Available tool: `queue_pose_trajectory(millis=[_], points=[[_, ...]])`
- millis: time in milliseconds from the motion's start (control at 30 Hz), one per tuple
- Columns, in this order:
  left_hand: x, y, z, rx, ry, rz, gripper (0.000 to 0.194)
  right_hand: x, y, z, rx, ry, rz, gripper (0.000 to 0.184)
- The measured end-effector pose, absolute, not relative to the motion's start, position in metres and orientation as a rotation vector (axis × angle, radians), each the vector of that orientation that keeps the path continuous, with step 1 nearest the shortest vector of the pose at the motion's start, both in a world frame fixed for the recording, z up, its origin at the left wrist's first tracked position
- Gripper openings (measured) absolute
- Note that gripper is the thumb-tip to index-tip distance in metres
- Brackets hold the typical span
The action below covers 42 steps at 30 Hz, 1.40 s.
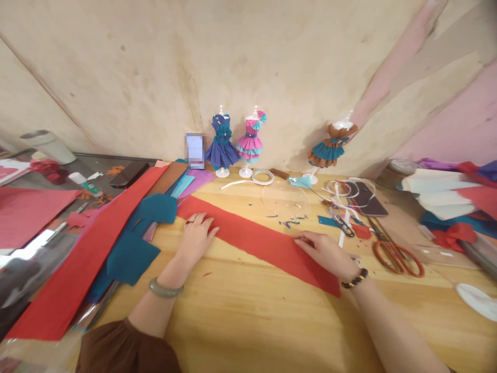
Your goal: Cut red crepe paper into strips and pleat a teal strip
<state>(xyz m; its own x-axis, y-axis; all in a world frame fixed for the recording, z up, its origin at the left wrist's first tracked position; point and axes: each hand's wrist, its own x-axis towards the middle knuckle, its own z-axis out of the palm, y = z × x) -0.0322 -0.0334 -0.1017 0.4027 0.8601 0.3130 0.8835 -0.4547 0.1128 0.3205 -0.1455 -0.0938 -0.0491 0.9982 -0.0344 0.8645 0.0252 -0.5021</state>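
Observation:
A long red crepe paper strip (pixel 252 235) lies slantwise across the wooden table, from upper left to lower right. My left hand (pixel 196 235) rests on its left part, palm down with the fingers spread. Near the right end, the thumb and fingertips of my right hand (pixel 324 251) come together at the strip's upper edge. That hand covers part of the paper. A second, wider red strip (pixel 93 248) lies to the left, over teal paper pieces (pixel 132 256).
Three miniature paper dresses on stands, one blue and teal (pixel 222 145), one pink (pixel 250 142), one brown (pixel 334 142), stand by the wall. Orange-handled scissors (pixel 398 256), a roll of white tape (pixel 263 177), a glue stick (pixel 85 184) and a dark phone (pixel 130 174) lie around.

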Motion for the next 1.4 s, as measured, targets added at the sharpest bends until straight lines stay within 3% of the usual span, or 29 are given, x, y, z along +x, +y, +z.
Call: queue_pose_trajectory(millis=[233, 467, 800, 967, 1133, 1400], points=[[-0.029, -0.036, -0.100, -2.616, -1.506, -0.637, 0.028, 0.317, -0.146, -0.093, -1.883, -1.998, 0.661, 0.028], [-0.022, -0.047, -0.095, -2.737, -1.520, -0.468, 0.041, 0.309, -0.148, -0.090, -1.895, -1.999, 0.703, 0.029], [-0.040, -0.032, -0.098, -2.551, -1.653, -0.554, 0.032, 0.291, -0.151, -0.085, -1.859, -2.026, 0.779, 0.028], [-0.031, -0.040, -0.092, -2.660, -1.465, -0.681, 0.031, 0.286, -0.151, -0.083, -1.832, -2.060, 0.736, 0.028], [-0.019, -0.052, -0.089, -2.869, -1.375, -0.511, 0.041, 0.285, -0.154, -0.085, -1.803, -2.074, 0.736, 0.029], [-0.024, -0.049, -0.088, -2.838, -1.477, -0.401, 0.045, 0.322, -0.068, -0.060, -2.084, -1.957, 0.187, 0.026]])
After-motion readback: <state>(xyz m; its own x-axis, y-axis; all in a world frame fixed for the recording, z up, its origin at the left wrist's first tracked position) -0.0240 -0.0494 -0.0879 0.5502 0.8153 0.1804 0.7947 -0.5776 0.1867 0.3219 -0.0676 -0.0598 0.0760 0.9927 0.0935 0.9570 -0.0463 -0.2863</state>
